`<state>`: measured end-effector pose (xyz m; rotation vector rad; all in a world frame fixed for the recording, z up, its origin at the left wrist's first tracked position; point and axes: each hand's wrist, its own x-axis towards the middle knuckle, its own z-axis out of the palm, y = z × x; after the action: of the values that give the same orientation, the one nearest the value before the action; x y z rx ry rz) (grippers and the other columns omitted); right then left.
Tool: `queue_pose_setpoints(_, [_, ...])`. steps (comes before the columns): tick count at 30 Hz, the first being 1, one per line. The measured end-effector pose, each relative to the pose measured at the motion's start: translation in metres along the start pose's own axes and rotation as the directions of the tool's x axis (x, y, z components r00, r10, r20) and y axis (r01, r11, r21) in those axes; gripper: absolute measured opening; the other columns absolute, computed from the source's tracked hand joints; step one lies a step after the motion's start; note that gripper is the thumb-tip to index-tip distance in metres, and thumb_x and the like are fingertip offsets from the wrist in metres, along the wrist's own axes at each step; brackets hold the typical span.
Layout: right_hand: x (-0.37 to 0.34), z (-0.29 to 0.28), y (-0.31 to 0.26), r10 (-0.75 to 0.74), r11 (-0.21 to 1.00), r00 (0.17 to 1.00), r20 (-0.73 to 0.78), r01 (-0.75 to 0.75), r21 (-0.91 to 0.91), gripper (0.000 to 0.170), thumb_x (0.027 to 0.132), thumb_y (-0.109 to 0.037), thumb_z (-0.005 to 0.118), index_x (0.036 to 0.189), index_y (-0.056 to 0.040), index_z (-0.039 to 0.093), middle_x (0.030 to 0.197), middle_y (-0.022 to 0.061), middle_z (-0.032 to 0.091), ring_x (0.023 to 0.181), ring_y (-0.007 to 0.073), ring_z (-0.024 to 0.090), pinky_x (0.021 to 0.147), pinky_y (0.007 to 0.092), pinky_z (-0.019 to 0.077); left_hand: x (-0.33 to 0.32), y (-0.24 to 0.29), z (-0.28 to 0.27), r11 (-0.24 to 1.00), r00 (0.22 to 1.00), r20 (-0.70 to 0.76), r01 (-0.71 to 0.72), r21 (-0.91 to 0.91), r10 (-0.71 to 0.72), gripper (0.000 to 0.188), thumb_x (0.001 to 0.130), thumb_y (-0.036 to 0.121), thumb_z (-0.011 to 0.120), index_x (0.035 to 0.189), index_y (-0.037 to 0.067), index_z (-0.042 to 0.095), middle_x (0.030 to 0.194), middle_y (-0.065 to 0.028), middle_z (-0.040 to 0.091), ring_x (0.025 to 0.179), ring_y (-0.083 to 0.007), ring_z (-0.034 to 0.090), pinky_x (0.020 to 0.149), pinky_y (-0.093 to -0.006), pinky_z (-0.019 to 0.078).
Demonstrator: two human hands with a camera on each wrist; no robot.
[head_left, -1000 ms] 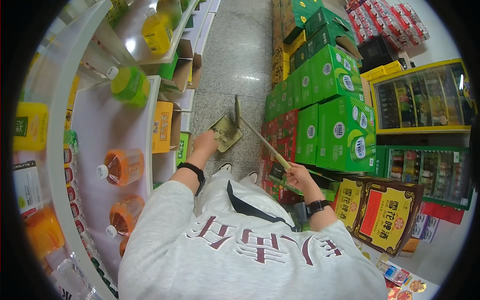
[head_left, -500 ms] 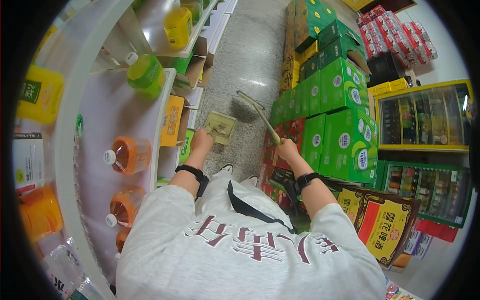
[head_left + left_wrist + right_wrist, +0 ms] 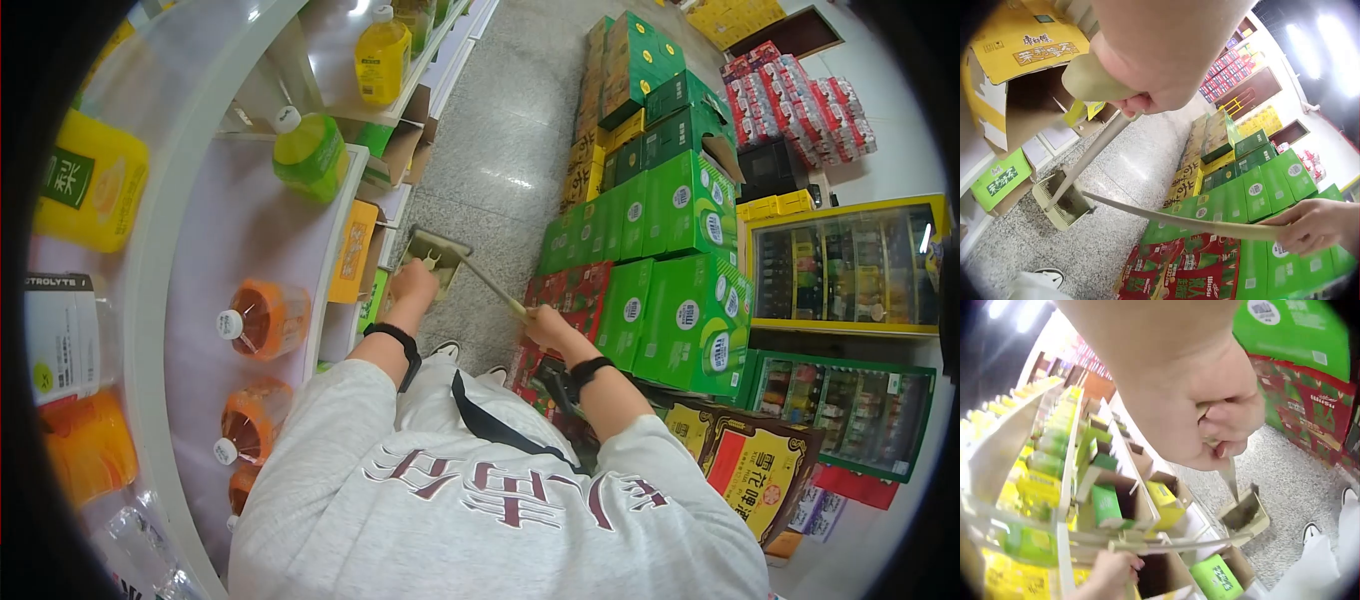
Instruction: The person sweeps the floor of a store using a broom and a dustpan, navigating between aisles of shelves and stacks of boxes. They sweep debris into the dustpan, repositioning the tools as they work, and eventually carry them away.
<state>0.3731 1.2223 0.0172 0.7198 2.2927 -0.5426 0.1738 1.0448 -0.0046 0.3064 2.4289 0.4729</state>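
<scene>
Fingers wrapped firmly round, the left hand (image 3: pixel 414 287) has the dustpan (image 3: pixel 1043 197) by the top of its long pale handle, and across from it the right hand (image 3: pixel 547 327) curls just as snugly round the stick of the broom (image 3: pixel 1179 220)! Down goes that dustpan to the speckled floor (image 3: pixel 1100 250), a cream-coloured pan with a ribbed edge, dark grime smeared inside, and there's the broom's lower end right at its rim. Beside the left hand, a yellow carton (image 3: pixel 1035 47) shouts 康师傅 and 茉莉蜜茶 across its face, with a smaller green carton (image 3: pixel 1002 181) below it. Over on the other side, red cartons (image 3: pixel 1207 265) read WUSU, beneath a green wall of boxes (image 3: pixel 690 300) whose round white badges are too small to make out. Nearer the body, a black-and-yellow carton (image 3: pixel 752 480) announces 雪花啤酒. And far left on the shelf, a yellow bottle (image 3: pixel 95 185) shows 梨, above a white pack (image 3: pixel 68 340) whose top line reads TROLYTE, cut short.
</scene>
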Motion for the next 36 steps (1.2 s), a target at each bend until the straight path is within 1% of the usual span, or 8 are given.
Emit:
queue_pose_setpoints(2, [-0.05,-0.056,-0.011,0.149,0.84,0.978,0.144,-0.202,0.503,0.028,0.076,-0.008,0.054,0.102,0.0009,0.061,0.084,0.0185,0.064,0.073,0.0285,0.064,0.063,0.0363,0.0503,-0.002,0.002,0.0,1.0,1.0,-0.017,-0.009,-0.024,0.009,0.025,0.076,0.016,0.055,0.097,0.002,0.058,0.099,-0.0206,0.061,0.095,-0.0368,0.059,0.079,-0.0437,0.0464])
queue_pose_setpoints(5, [-0.044,-0.049,0.027,0.208,0.775,0.97,0.126,-0.242,0.584,0.028,0.078,-0.01,0.054,0.104,-0.0006,0.06,0.077,0.0156,0.063,0.06,0.025,0.062,0.051,0.0345,0.048,0.001,0.002,0.004,1.0,1.0,-0.008,0.009,-0.021,-0.009,0.027,0.076,0.016,0.055,0.099,0.003,0.058,0.099,-0.02,0.062,0.095,-0.0361,0.059,0.079,-0.0439,0.0464])
queue_pose_setpoints(9, [-0.02,-0.02,0.024,0.145,0.915,0.988,-0.057,-0.112,0.387,0.036,0.08,-0.007,0.054,0.116,-0.0023,0.055,0.079,0.0133,0.062,0.059,0.0191,0.058,0.049,0.0331,0.0437,0.003,0.002,0.005,1.0,1.0,0.017,0.0,0.003,0.0,0.026,0.076,0.016,0.057,0.098,0.002,0.059,0.101,-0.0193,0.062,0.094,-0.0332,0.061,0.078,-0.042,0.0478])
queue_pose_setpoints(13, [0.006,-0.004,0.009,0.233,0.883,0.972,-0.034,-0.196,0.426,0.034,0.08,-0.008,0.054,0.113,-0.0012,0.056,0.081,0.0151,0.062,0.062,0.0207,0.06,0.052,0.0331,0.0446,0.004,0.004,0.005,1.0,1.0,-0.016,-0.014,-0.011,0.014,0.027,0.075,0.017,0.058,0.098,0.003,0.059,0.099,-0.0191,0.062,0.092,-0.0339,0.061,0.078,-0.042,0.0481])
queue_pose_setpoints(17, [0.015,-0.005,0.014,0.061,0.969,0.995,0.083,-0.079,0.233,0.034,0.08,-0.01,0.056,0.113,-0.0008,0.056,0.075,0.0126,0.061,0.062,0.0187,0.06,0.051,0.0311,0.0447,0.0,0.003,0.006,0.999,0.999,-0.035,-0.002,-0.033,0.0,0.027,0.074,0.017,0.059,0.097,0.004,0.059,0.098,-0.0193,0.062,0.093,-0.0341,0.061,0.079,-0.0419,0.0477])
queue_pose_setpoints(21, [-0.025,-0.061,0.048,0.012,0.444,0.988,0.157,-0.146,0.884,0.03,0.08,-0.002,0.053,0.11,0.0044,0.054,0.063,0.0015,0.049,0.045,0.0077,0.043,0.037,0.0234,0.0302,-0.001,-0.002,0.016,0.999,0.999,-0.044,0.021,-0.038,-0.023,0.027,0.074,0.019,0.058,0.098,0.006,0.058,0.098,-0.0192,0.062,0.093,-0.0335,0.06,0.079,-0.0423,0.0469])
queue_pose_setpoints(29, [-0.056,-0.115,0.11,0.102,-0.069,0.967,0.234,-0.228,0.971,0.023,0.078,0.0,0.049,0.101,0.0007,0.053,0.062,-0.0003,0.044,0.04,0.0052,0.031,0.034,0.0223,0.0216,0.022,0.014,0.007,1.0,0.999,-0.042,-0.018,-0.011,0.018,0.03,0.076,0.019,0.05,0.103,0.008,0.059,0.096,-0.0149,0.063,0.093,-0.0344,0.059,0.078,-0.0442,0.0458])
queue_pose_setpoints(36, [-0.016,-0.14,0.124,0.208,0.214,0.976,0.071,-0.116,0.97,0.014,0.077,-0.004,0.05,0.088,0.0018,0.056,0.057,0.0025,0.047,0.04,0.0108,0.04,0.034,0.0268,0.0257,0.052,0.088,-0.023,0.962,0.982,-0.039,-0.173,0.21,0.185,0.022,0.078,0.018,0.048,0.094,0.009,0.059,0.091,-0.0177,0.062,0.089,-0.0373,0.058,0.075,-0.0446,0.0458])
